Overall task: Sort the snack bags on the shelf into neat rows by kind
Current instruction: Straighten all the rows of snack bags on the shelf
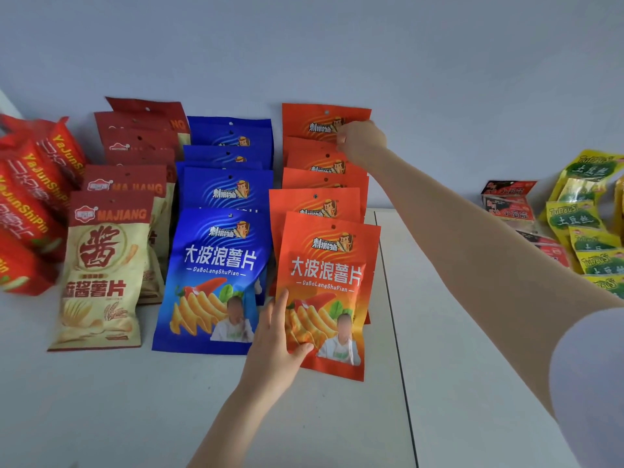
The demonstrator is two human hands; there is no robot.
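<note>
Orange chip bags: qty 6 by visible tops, one column front to back on white shelf, overlapped, leaning back.

Head view:

L hand: at lower-left edge of front orange bag. Fingers nearly straight, close together, laid along bag's left edge. Thumb pressed on bag face. Not wrapped round it.

R hand: arm stretched to back of column, at right side of rear orange bag. Fingers curled, tips touching bag face near logo. Pinch or plain touch: cannot tell, hand seen from behind.

Other stock, left to right:
- Red YaJun bags: at least 4, far left, angled heap.
- MAJIANG bags: cream w/ dark-red header, approx. 6, column just left of blue.
- Blue chip bags: approx. 6, column betw. MAJIANG and orange. Front one meets front orange bag under L hand.
- Small red-black packs: at least 3, beyond R arm, against grey wall.
- Yellow TuDouSi packs: at least 5, far right, loose overlapped run.

Pale sleeve at right edge of view.
</note>
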